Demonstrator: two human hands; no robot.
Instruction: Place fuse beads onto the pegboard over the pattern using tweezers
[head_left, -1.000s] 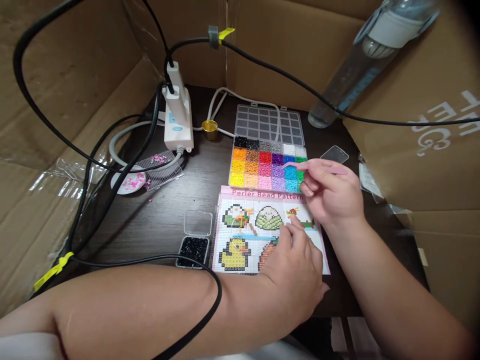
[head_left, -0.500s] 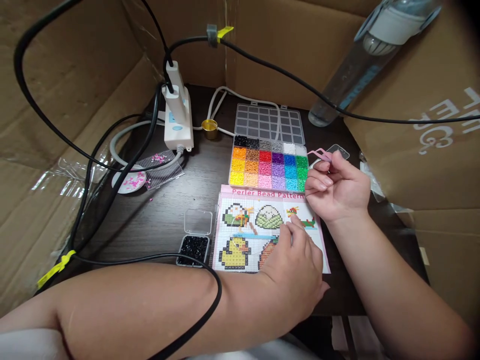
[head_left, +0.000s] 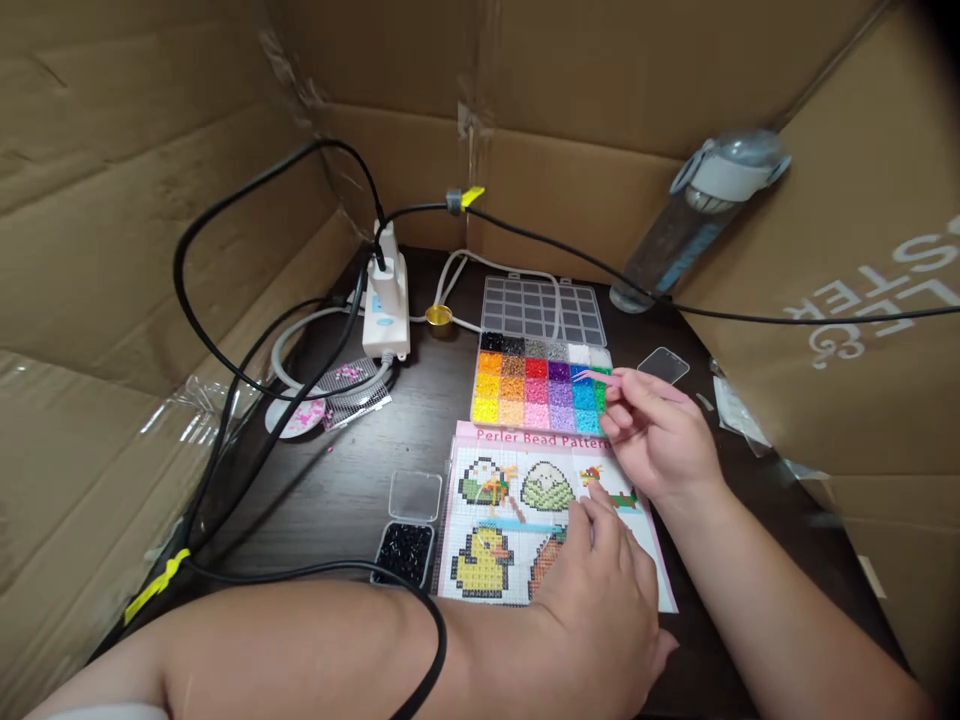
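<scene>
My right hand (head_left: 656, 435) holds pink tweezers (head_left: 645, 386), their thin tips over the blue beads at the right of the bead box (head_left: 513, 390). The box is open, its compartments filled with beads sorted by colour. My left hand (head_left: 604, 585) rests palm down on the bead pattern sheet (head_left: 469, 435), fingers forward and thumb apart, covering its lower right part. A clear pegboard seems to lie over the sheet; its edges are hard to make out. Printed on the sheet are a yellow duck (head_left: 482, 562) and a green-white dumpling shape (head_left: 548, 487).
Left of the sheet stands a small open case of black beads (head_left: 405, 550). A white power strip (head_left: 386, 320), gold cup (head_left: 439, 316) and dish of pink beads (head_left: 289, 415) lie farther back. A black cable (head_left: 555, 240) crosses overhead. A bottle (head_left: 682, 240) leans by the cardboard wall.
My right hand has turned, bringing the tweezers' tips left and down over the blue beads. My left hand stays on the sheet. The camera view has tilted upward.
</scene>
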